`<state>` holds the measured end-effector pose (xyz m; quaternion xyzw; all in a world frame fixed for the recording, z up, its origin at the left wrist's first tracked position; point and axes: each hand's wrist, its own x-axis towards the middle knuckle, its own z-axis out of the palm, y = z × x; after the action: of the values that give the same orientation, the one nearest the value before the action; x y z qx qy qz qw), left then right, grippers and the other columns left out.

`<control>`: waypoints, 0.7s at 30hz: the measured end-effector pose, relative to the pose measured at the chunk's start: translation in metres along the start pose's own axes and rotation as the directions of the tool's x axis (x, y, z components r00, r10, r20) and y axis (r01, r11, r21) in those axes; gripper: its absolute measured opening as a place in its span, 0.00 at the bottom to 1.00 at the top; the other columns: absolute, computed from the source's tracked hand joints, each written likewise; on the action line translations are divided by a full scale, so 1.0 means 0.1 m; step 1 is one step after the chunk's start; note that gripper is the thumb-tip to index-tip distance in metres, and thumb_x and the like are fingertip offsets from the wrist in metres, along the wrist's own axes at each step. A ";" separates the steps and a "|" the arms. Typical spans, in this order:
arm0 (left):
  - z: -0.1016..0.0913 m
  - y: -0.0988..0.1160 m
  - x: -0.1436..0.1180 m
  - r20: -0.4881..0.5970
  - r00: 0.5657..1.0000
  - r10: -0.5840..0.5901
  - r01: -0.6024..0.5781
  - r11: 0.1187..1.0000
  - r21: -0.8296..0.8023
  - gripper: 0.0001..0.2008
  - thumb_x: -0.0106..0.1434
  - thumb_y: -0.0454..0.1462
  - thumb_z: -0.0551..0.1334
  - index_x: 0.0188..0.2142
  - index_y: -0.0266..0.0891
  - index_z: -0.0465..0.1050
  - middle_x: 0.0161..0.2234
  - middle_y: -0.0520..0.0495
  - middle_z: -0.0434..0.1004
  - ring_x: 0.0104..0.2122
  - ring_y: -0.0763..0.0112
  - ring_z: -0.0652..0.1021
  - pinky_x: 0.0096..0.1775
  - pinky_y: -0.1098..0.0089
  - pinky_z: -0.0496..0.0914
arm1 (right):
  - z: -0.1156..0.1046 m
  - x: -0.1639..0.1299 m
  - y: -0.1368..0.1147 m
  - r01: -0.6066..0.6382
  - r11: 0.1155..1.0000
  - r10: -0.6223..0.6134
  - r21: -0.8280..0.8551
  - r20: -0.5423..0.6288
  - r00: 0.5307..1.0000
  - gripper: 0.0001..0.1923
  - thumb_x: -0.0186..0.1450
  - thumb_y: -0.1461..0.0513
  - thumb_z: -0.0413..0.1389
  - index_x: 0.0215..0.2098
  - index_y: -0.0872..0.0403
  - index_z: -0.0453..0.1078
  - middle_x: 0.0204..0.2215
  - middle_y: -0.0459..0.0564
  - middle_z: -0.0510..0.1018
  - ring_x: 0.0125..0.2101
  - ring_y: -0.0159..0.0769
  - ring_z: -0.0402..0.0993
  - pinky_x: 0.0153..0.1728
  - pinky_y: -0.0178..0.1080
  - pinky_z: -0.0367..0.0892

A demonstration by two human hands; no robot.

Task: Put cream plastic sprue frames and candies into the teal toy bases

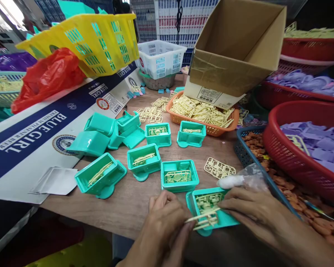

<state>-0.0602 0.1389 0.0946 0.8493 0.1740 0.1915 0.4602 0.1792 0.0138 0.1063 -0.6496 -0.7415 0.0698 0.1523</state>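
Observation:
At the near table edge, a teal plastic box [228, 219] stands with cream plastic parts frames in it. My left hand [167, 218] is closed at the box's left end, pinching the ends of thin cream parts frames [206, 219] that lie slantwise over the opening. My right hand [247, 211] is closed round the box's right end, its fingertips against the frames' other ends; its thumb is hidden. Just behind stands another teal box [179, 187] with a cream frame inside. A loose parts frame [219, 168] and a clear plastic bag [252, 176] lie beyond my right hand.
Several filled teal boxes [144, 168] stand across the table, with stacked teal pieces [91, 144] to the left. An orange basket [208, 129] of cream frames sits behind, below a cardboard box [233, 74]. A red basket [303, 157] and a blue-grey basket [241, 148] border the right.

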 end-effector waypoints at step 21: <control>-0.08 -0.23 0.35 -0.176 0.983 -0.058 0.132 0.884 0.448 0.21 0.69 0.52 0.58 0.51 0.41 0.72 0.56 0.37 0.69 0.56 0.43 0.65 0.52 0.39 0.61 | -0.08 0.25 0.05 -0.346 0.891 0.430 0.294 -0.297 0.853 0.18 0.63 0.47 0.61 0.46 0.46 0.77 0.38 0.48 0.85 0.33 0.40 0.83 0.22 0.31 0.77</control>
<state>-0.0363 0.1732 0.0855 0.9063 0.2915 0.1889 0.2407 0.1838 0.0388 0.1154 -0.7663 -0.5412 0.0666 0.3399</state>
